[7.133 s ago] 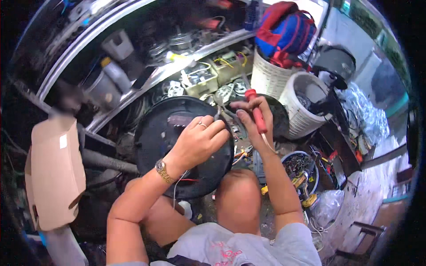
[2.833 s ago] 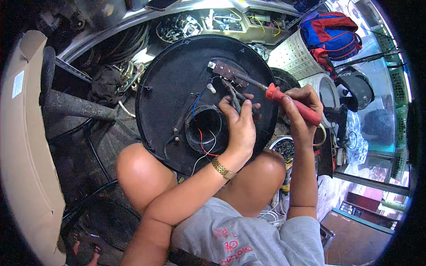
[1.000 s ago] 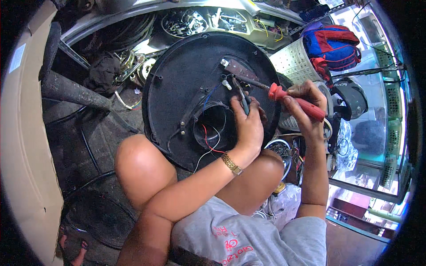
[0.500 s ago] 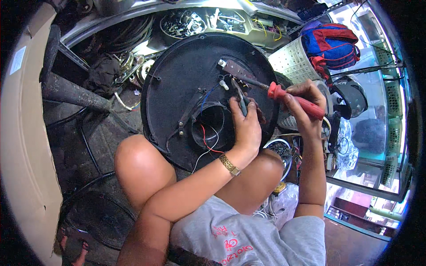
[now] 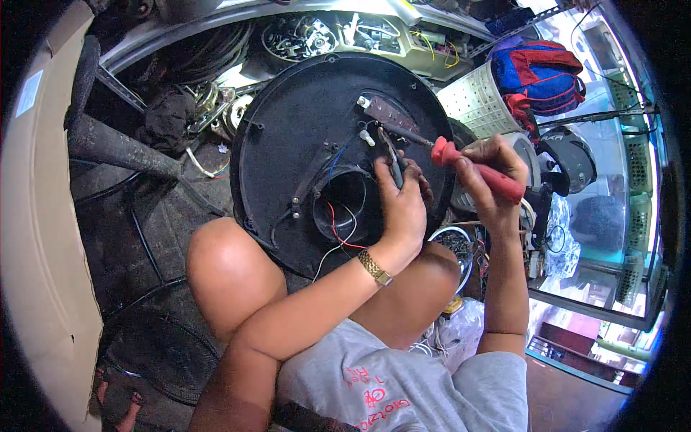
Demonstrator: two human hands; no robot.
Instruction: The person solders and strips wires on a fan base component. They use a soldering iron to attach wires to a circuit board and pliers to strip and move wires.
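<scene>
My left hand (image 5: 403, 205), with a gold watch on its wrist, is closed around pliers (image 5: 391, 155). Their jaws point up at a small brown board (image 5: 389, 115) on a round black plastic housing (image 5: 288, 122). In my closed right hand (image 5: 497, 176) is a red-handled soldering iron (image 5: 450, 151); its shaft slants up-left across the board, and where exactly its tip touches is hard to make out. A small white connector (image 5: 367, 138) sits left of the pliers' jaws. Thin blue, red and white wires (image 5: 333, 223) run by the housing's round opening (image 5: 327, 209).
My knees (image 5: 234, 263) are against the housing's near side. Open machine parts (image 5: 371, 34) lie beyond it. At the right stand a white basket (image 5: 475, 97), a blue-red bag (image 5: 540, 75) and a glass case (image 5: 604, 237). A cardboard sheet (image 5: 43, 237) and dark pole (image 5: 122, 147) are at left.
The housing has shifted very slightly to the right. Both hands keep their grip, and the soldering iron and pliers have moved only a little.
</scene>
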